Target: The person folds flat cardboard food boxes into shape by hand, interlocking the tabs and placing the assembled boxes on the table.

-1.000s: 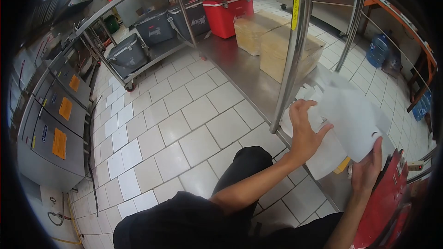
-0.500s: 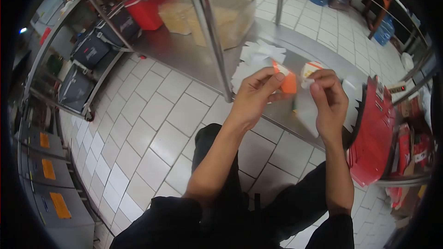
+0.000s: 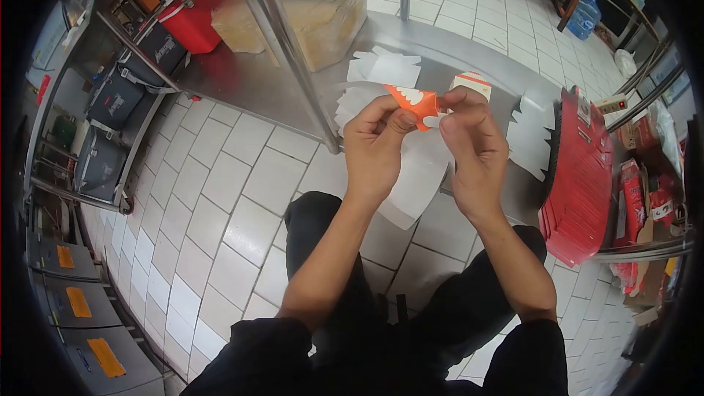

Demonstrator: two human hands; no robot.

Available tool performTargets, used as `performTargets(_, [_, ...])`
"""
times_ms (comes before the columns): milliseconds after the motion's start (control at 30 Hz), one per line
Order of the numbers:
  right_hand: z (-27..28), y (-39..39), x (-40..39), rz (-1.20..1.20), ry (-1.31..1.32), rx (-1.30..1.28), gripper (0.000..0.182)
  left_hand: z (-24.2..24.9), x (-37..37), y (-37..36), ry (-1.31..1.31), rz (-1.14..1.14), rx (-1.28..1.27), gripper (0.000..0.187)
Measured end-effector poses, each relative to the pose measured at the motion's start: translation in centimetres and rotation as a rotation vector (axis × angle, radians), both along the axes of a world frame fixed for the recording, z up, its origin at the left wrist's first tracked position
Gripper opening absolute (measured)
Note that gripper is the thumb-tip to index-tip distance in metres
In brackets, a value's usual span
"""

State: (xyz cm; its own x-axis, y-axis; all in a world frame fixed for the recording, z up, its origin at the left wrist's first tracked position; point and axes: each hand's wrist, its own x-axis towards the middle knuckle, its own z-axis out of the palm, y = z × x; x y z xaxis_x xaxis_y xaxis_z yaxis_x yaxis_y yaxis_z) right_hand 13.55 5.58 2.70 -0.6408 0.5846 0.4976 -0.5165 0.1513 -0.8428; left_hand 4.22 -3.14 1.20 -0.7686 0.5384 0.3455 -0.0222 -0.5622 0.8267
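Note:
My left hand (image 3: pixel 375 143) is closed on a small orange-and-white paper carton (image 3: pixel 416 105), pinching it between thumb and fingers. Against the carton's right edge, my right hand (image 3: pixel 477 150) pinches a white tab with thumb and fingertips. Just behind the right fingers, another white carton with orange print (image 3: pixel 471 83) sits on the steel table (image 3: pixel 491 55). Flat white die-cut card blanks (image 3: pixel 385 67) lie beyond the left hand. A further white sheet (image 3: pixel 416 180) is below the two hands, partly covered by them.
More white blanks (image 3: pixel 532 133) lie on the right of the table beside a stack of red folded card (image 3: pixel 583 176). A metal post (image 3: pixel 282 44) rises at the near left edge. Behind it are a plastic-wrapped cardboard box (image 3: pixel 315 18) and a red bin (image 3: pixel 194 18).
Both hands have come closer together, with the right fingers now at the orange carton's edge. The carton has turned in the left hand. The whole view has shifted.

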Motion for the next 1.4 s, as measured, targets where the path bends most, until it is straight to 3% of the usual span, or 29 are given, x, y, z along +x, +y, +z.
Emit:
performTargets(267, [0.2,-0.3,-0.2,-0.143,0.103,0.123,0.007,-0.6,0.3,0.1,0.065,0.054,0.005,0.022])
performTargets(600, [0.2,-0.5,0.1,-0.083,0.017,0.241,0.001,0.1,0.6,0.0,0.036,0.056,0.082,0.02])
performTargets(700, [0.5,-0.7,0.3,-0.072,-0.059,0.202,0.011,-0.2,0.5,0.2,0.018,0.107,0.07,0.018])
performTargets(767, [0.7,-0.5,0.3,-0.31,-0.17,0.654,0.026,-0.1,0.4,0.3,0.059,0.159,0.028,0.016])
performTargets(800, [0.6,-0.8,0.3,-0.314,-0.169,0.653,0.026,0.1,0.4,0.3,-0.037,0.132,-0.003,0.016])
performTargets(867, [0.0,-1.5,0.1,-0.414,-0.345,0.967,0.038,0.4,0.6,0.5,-0.132,0.1,-0.039,0.017])
performTargets(933, [-0.3,-1.1,0.0,-0.435,-0.298,0.964,0.032,0.5,0.7,0.8,-0.107,0.144,-0.03,0.024])
performTargets(1000, [0.5,-0.8,0.0,-0.294,-0.147,0.443,0.022,0.4,0.5,0.6,-0.092,0.069,-0.044,0.024])
performTargets(1133, [0.6,0.8,-0.6,-0.447,-0.181,0.436,0.018,-0.2,1.6,0.9,0.08,-0.195,-0.151,0.024])
performTargets(1200, [0.2,2.4,0.1,-0.358,-0.495,0.222,0.023,0.3,1.9,0.9,0.136,-0.205,-0.298,0.021])
performTargets(1267, [-0.6,3.6,-0.2,-0.477,-0.431,0.309,0.026,1.0,1.8,0.5,0.374,-0.17,-0.521,0.023])
performTargets(1300, [-0.5,4.0,-0.4,-0.588,-0.363,0.399,0.029,1.3,1.6,0.2,0.371,-0.173,-0.517,0.023])
performTargets(1333, [-0.1,4.3,-0.4,-0.59,-0.368,0.403,0.029,1.6,1.3,-0.1,0.383,0.001,-0.552,0.021])
performTargets(1367, [0.6,4.5,-0.2,-0.634,-0.369,0.305,0.031,1.6,1.1,-0.3,0.393,0.174,-0.588,0.02])
performTargets(1400, [1.3,4.4,0.2,-0.679,-0.366,0.205,0.032,1.5,1.0,-0.3,0.392,0.168,-0.588,0.02])
